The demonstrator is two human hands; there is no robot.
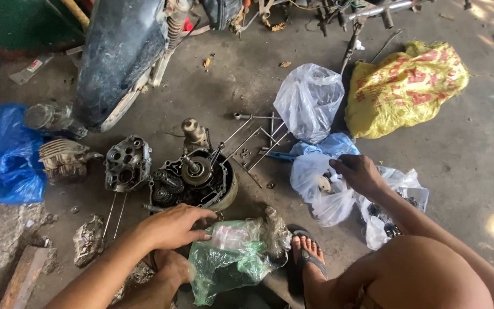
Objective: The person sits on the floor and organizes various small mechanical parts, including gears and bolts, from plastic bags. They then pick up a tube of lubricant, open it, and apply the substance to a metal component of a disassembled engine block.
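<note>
My left hand (174,226) rests palm down with fingers spread on the near rim of an opened engine case (192,180) full of gears, next to a green plastic bag (232,257) with rags. Out to the right, my right hand (358,171) pinches the top of a clear plastic bag (321,189) holding small parts. My bare knee fills the lower right, and my sandalled foot (307,254) stands between the bags.
An engine cover (126,163) and a finned cylinder (64,159) lie left of the case. Long rods and a wrench (255,140) lie behind it. A blue bag (4,154), a white bag (310,100), a yellow bag (404,86) and a motorcycle rear fender (118,57) surround the concrete floor.
</note>
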